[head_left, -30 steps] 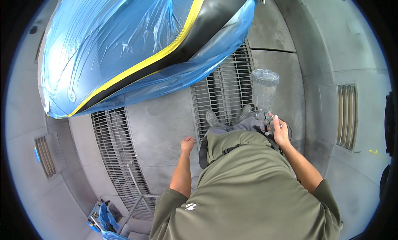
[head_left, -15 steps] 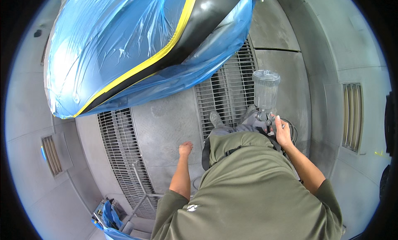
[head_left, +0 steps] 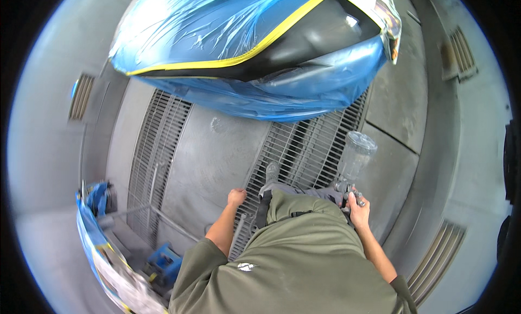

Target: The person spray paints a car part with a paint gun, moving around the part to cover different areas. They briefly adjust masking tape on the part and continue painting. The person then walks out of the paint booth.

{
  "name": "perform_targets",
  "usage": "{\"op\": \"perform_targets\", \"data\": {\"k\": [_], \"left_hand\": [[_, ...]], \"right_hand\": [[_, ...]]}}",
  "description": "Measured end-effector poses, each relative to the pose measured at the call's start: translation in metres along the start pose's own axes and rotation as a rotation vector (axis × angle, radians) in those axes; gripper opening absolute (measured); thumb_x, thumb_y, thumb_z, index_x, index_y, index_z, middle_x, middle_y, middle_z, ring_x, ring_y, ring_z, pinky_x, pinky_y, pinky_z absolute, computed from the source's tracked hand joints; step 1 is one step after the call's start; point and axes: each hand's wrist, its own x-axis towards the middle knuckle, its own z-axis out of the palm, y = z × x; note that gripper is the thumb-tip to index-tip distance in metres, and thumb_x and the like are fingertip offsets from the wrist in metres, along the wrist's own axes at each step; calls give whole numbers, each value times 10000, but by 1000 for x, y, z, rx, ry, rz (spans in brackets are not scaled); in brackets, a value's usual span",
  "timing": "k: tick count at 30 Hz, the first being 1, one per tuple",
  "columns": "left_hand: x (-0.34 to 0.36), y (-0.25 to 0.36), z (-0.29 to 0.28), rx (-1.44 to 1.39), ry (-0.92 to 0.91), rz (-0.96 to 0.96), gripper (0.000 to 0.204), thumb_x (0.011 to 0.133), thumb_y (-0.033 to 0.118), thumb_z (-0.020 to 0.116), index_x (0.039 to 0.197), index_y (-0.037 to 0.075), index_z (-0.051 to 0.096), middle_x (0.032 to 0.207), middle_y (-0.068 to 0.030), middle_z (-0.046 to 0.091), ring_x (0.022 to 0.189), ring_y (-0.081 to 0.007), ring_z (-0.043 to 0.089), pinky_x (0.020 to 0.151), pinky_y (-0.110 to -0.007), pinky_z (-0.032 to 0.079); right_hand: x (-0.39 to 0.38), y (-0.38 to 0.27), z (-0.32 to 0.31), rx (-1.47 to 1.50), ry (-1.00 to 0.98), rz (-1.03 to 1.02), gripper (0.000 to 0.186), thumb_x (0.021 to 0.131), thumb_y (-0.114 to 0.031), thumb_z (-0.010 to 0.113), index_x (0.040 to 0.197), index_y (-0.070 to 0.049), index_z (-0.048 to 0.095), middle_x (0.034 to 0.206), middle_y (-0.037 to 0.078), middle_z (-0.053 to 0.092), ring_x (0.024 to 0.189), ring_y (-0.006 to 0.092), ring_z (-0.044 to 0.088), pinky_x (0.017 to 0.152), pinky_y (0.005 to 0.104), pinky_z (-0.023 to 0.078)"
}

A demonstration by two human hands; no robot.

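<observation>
My right hand (head_left: 358,210) is wrapped round the handle of a spray gun (head_left: 345,188), held out at my right side. A clear plastic cup (head_left: 357,154) sits on top of the gun, slightly tilted. My left hand (head_left: 236,197) hangs at my left with its fingers curled in, and nothing shows in it. In front of me stands a large body, its dark, glossy panel (head_left: 315,40) bare between masking. Blue plastic film (head_left: 190,29) covers the parts around that panel, edged with yellow tape (head_left: 255,51). Neither hand touches it.
Metal floor grates (head_left: 157,124) run beside flat grey floor plates (head_left: 211,146). At the lower left are a metal tube frame (head_left: 173,223), a blue crate-like object (head_left: 164,262) and another film-wrapped part (head_left: 111,270). Grey walls with louvred vents (head_left: 437,259) stand on both sides.
My view has turned, so the masked body sits further right and more of its dark panel shows. The spray gun stays in my right hand. More of the lower-left items has come into view.
</observation>
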Motion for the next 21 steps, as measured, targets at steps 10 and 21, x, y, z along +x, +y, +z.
{"op": "perform_targets", "data": {"k": [10,21], "left_hand": [[-174,35,160,133,51,43,436,869,430,675,1087,67,777,1076,-243,740,1098,-395,701,932,-472,550],[-202,64,161,389,72,158,276,893,225,595,954,-7,732,999,-302,711,1013,-463,694,843,-534,557]], "right_hand": [[41,45,-164,225,-34,197,524,1062,-404,583,1395,0,603,979,108,739,735,184,719,512,305,538],[52,78,-186,311,39,189,502,1062,-457,560,1106,25,693,895,102,728,709,180,716,440,309,530]]}}
